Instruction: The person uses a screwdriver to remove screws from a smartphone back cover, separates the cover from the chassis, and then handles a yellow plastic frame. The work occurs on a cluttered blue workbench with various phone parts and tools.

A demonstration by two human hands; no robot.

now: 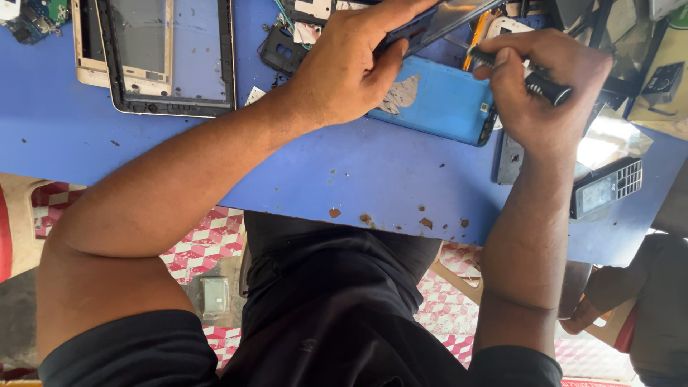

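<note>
**Blue worktable with opened phones and two busy hands**

Blue paint, chipped in brown spots near the front edge, covers the worktable (301, 172), which is seen from above. At the far left a large tablet frame (168, 57) with a dark rim is laid flat, and beside it a pale gold phone frame (87, 43) is placed. A light blue phone back cover (430, 100) with a scraped patch is lying in the middle, between the two wrists. The left hand (344, 68) is closed around a dark phone body (437, 21), which is held tilted above the blue cover. The right hand (545, 89) is closed on a black screwdriver handle (548, 87), and its tip is directed to the held phone. Near the right edge a small keypad phone (605, 188) is seen, partly under bright glare.
</note>
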